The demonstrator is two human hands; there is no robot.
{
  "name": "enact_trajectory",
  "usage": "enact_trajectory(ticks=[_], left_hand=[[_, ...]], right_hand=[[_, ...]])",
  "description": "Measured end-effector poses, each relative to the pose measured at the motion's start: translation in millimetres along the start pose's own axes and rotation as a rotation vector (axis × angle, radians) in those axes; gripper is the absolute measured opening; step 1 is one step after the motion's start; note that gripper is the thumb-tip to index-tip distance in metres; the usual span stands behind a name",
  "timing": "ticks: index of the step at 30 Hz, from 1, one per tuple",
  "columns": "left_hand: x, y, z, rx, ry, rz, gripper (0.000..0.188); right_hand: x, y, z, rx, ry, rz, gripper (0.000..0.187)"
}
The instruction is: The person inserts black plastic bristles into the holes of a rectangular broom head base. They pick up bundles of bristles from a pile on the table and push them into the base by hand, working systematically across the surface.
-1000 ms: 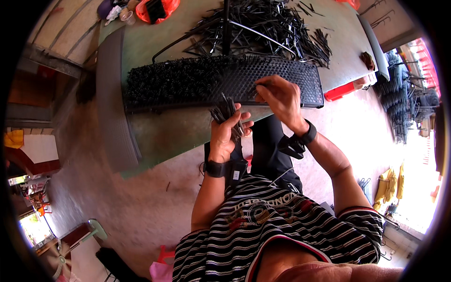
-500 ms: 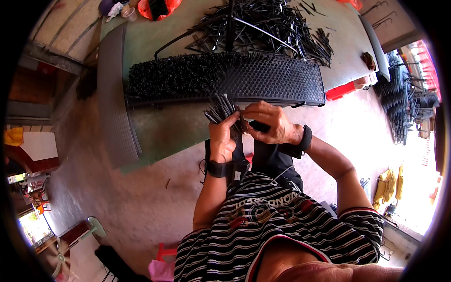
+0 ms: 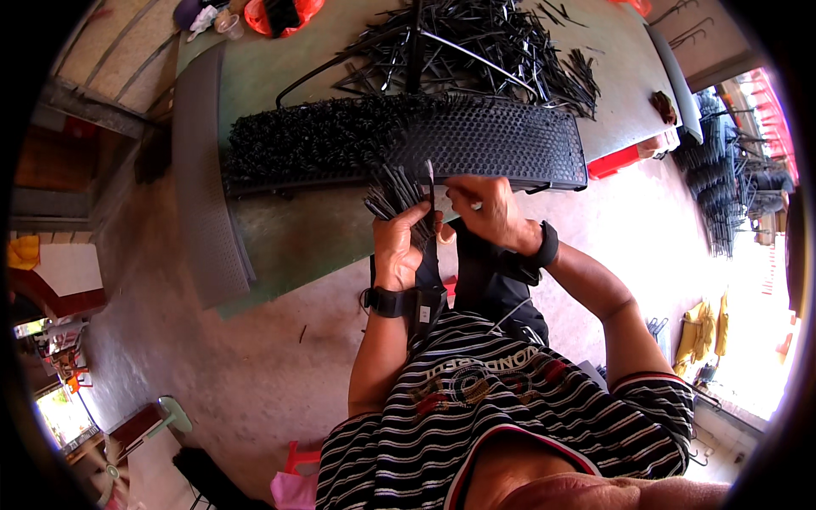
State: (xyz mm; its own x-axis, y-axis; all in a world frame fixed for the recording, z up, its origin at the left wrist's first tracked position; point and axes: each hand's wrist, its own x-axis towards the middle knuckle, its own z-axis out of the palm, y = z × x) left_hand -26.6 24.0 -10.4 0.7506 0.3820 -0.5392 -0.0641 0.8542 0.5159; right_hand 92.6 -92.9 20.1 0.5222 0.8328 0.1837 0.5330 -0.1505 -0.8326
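My left hand (image 3: 398, 248) is closed round a bundle of thin black strips (image 3: 391, 197), which fan out above its thumb. One strip (image 3: 430, 180) stands upright apart from the bundle, between my left thumb and my right hand (image 3: 491, 212). The right fingers are curled beside that strip; what they pinch, if anything, is hidden. Just beyond my hands lies a long, curved black panel (image 3: 510, 140) with rows of holes. Its left part is thickly covered with looped black strips (image 3: 314, 140), while the holes show on the right part.
A heap of loose black strips (image 3: 476, 51) lies on the green table (image 3: 280, 255) behind the panel, under a black metal frame (image 3: 415, 59). Grey sheets (image 3: 200, 178) line the table's left edge. An orange bag (image 3: 285, 15) sits at the far left. Dark stacked racks (image 3: 718, 178) stand at right.
My right hand has shifted slightly and its fingers have turned. A single strip now stands upright apart from the bundle. My left hand keeps hold of the bundle.
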Motion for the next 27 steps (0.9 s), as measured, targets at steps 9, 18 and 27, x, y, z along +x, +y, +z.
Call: enact_trajectory(ticks=[9, 18, 27], left_hand=[[-4.2, 5.2, 12.0, 0.013, 0.035, -0.006, 0.017], [-6.4, 0.3, 0.6, 0.139, 0.088, 0.088, 0.016], [-9.6, 3.4, 8.7, 0.088, 0.111, 0.136, 0.016]], right_hand=[[25.4, -3.3, 16.0, 0.004, 0.068, 0.24, 0.017], [45.2, -8.8, -12.0, 0.454, 0.2, 0.32, 0.029], [88.0, -7.3, -11.1, -0.01, 0.461, -0.056, 0.027]])
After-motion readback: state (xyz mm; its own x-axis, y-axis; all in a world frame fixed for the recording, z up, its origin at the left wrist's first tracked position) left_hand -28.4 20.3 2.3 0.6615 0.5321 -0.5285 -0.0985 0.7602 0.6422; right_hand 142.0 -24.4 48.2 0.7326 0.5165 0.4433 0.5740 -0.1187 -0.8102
